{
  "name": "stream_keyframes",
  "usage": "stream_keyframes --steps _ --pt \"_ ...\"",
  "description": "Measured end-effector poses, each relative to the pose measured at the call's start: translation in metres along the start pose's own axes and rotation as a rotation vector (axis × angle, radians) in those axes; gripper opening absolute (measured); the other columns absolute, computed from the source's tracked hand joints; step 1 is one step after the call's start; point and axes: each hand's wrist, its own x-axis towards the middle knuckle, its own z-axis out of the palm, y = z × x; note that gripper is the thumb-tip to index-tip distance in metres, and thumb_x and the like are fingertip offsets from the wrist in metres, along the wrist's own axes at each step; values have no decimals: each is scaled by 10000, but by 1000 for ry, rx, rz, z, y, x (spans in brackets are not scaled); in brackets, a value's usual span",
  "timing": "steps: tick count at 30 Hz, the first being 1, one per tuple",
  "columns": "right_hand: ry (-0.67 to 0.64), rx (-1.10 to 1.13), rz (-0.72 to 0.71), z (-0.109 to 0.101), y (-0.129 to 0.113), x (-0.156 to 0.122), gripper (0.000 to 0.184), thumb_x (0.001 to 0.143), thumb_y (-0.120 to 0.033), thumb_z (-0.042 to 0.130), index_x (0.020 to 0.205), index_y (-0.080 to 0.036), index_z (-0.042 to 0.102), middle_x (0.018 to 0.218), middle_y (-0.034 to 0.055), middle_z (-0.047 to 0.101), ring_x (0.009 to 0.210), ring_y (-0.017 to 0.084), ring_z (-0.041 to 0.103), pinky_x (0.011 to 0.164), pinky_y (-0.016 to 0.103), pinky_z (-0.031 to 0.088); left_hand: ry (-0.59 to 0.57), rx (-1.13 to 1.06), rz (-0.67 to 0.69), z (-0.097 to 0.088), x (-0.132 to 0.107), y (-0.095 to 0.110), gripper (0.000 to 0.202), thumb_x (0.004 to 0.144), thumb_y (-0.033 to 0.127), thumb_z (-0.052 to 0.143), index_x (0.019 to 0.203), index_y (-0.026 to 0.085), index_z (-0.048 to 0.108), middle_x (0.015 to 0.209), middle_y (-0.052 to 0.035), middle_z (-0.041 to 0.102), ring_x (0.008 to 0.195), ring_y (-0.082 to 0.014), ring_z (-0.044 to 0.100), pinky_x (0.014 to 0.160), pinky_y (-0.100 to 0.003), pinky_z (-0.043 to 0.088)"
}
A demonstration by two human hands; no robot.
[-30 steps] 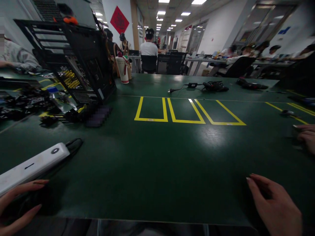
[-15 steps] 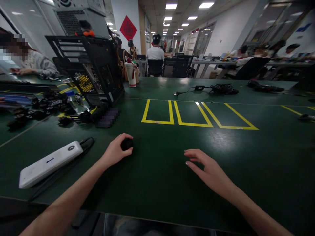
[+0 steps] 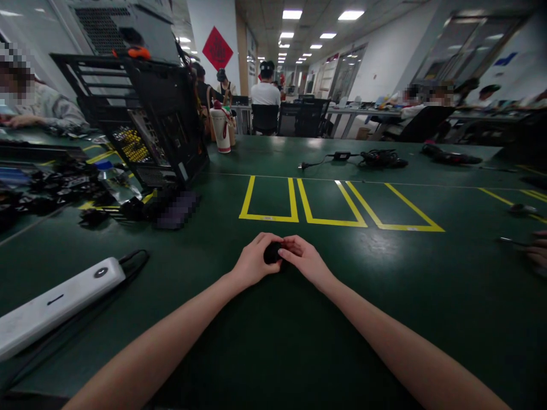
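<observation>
A small black roundish object (image 3: 272, 253) is between my two hands at the middle of the green table (image 3: 273, 319); its kind does not show. My left hand (image 3: 253, 261) curls around its left side, thumb below and fingers above. From the right, my right hand (image 3: 308, 262) has its thumb and fingertips on the object. The fingers of both hands cover much of it. Beyond the hands, yellow tape outlines (image 3: 268, 218) mark the tabletop.
A white oblong device (image 3: 60, 302) with a black cable lies at left. Behind it are an open black computer case (image 3: 164, 114), a pile of black parts (image 3: 47, 182) and a white cup (image 3: 221, 131). Coiled black cables (image 3: 382, 159) lie at the back. Another person's hand (image 3: 539, 250) shows at the right edge.
My left hand has carried the black object right, to the middle. My right hand has moved left and now touches the object. Another person's hand has appeared at the right edge.
</observation>
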Motion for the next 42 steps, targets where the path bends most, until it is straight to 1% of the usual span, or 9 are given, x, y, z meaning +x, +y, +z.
stream_keyframes --steps 3,8,14,19,24,32,35,39,42 --pt "-21 25 0 -3 -2 -3 296 766 -254 585 1054 -210 533 1044 37 598 992 166 578 907 371 455 -38 -66 5 -3 -2 1 468 718 215 647 1134 275 441 1170 -23 473 1056 -208 508 893 -399 461" --pt "-59 46 -25 -6 -1 -6 309 797 -218 540 1106 -219 520 1098 36 579 1033 164 564 945 376 435 -88 -182 -39 -4 -3 -2 702 705 213 668 1282 316 283 1268 -45 408 1140 -241 460 897 -429 464" --pt "-111 126 -67 -6 -1 -14 302 766 -190 588 1057 -227 515 1090 25 573 1069 165 549 971 370 425 -114 -193 32 -7 -2 -3 639 694 153 662 1232 293 346 1231 -50 431 1142 -243 451 935 -447 429" --pt "-88 103 -96 -6 0 -16 228 779 -232 583 1003 -232 538 1035 18 569 1016 163 564 928 371 450 -165 -153 81 -12 -1 0 629 697 147 652 1224 289 340 1220 -52 426 1144 -240 442 946 -440 415" --pt "-41 99 -87 -6 3 -13 170 783 -231 580 947 -238 537 975 5 572 968 156 571 867 340 477 -144 -144 113 -8 1 -4 648 675 154 671 1218 286 343 1208 -45 428 1128 -231 449 941 -411 422" --pt "-33 -60 -62 -5 -1 -17 283 798 -247 553 1072 -230 486 1069 42 552 976 178 565 858 380 485 -173 -135 98 -10 4 -3 628 692 160 660 1215 289 336 1201 -50 425 1131 -233 443 944 -419 414" --pt "-66 -89 -97 -6 -1 -19 293 785 -228 565 1067 -236 485 1066 35 541 960 173 571 849 375 495 -179 -125 79 -12 5 0 598 690 170 661 1189 293 355 1172 -48 430 1107 -244 456 915 -432 428" --pt "-100 -117 -181 -6 0 -21 358 761 -154 576 1088 -252 468 1106 30 509 1008 167 556 902 376 474 -194 -125 26 -15 5 2 574 687 180 661 1169 282 368 1142 -46 427 1058 -235 483 863 -411 460" --pt "-119 -97 -174 -6 -1 -21 320 781 -181 563 1077 -257 469 1097 30 514 1009 169 561 891 382 481 -194 -126 25 -16 5 3 569 680 182 665 1159 285 376 1132 -41 431 1049 -235 487 847 -408 469"
